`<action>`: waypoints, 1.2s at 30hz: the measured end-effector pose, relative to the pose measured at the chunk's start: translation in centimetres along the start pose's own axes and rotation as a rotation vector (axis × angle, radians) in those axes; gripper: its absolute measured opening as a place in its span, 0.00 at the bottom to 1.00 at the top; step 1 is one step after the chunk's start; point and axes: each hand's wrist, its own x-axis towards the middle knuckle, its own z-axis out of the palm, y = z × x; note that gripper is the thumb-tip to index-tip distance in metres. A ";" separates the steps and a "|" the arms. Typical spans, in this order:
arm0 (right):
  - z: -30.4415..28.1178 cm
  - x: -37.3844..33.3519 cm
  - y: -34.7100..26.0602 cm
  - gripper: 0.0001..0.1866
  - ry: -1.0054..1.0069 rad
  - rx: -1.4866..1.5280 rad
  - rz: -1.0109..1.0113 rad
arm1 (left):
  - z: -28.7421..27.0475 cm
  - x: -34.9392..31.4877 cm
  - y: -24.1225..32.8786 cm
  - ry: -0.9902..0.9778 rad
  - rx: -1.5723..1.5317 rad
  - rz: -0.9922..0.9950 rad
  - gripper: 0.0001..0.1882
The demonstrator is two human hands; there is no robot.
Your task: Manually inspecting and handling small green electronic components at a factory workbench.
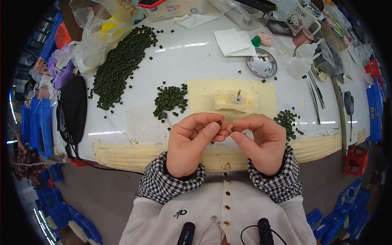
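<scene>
Both hands are raised close together over the near edge of the table. My left hand [190, 141] is closed, with a small dark green piece [219, 123] pinched between thumb and forefinger. Facing it, my right hand [261, 136] pinches another tiny green piece [232, 129] at its fingertips. Just beyond them, a small block with an upright metal pin [239, 93] is fixed on a yellow taped patch [200, 87]. Loose green pieces lie in a small heap [169, 102] to the left and another heap [287, 122] beside my right hand.
A large pile of green pieces [122, 65] spreads at the far left, by a clear plastic bag [92, 45] and a black pouch [73, 106]. Toward the back right are a round metal dish [261, 65], white tissue [234, 42], tweezers [313, 100] and a mug [302, 18].
</scene>
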 end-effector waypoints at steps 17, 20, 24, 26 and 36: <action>0.2 0.3 0.4 0.11 0.043 -0.212 -0.133 | 0.2 -0.7 -0.4 -0.027 0.126 0.160 0.09; -0.1 0.2 0.7 0.12 0.014 -0.155 -0.117 | 0.2 -0.8 -0.2 -0.022 0.145 0.156 0.09; -0.4 0.2 0.9 0.13 -0.034 -0.040 -0.062 | 0.1 -0.8 -0.3 -0.038 0.287 0.255 0.10; -0.3 0.1 0.8 0.14 -0.054 -0.067 -0.065 | 0.6 -0.9 0.0 0.026 0.241 0.228 0.10; 0.5 0.0 0.1 0.17 -0.025 -0.342 -0.224 | 0.9 -0.9 0.0 0.128 0.354 0.289 0.10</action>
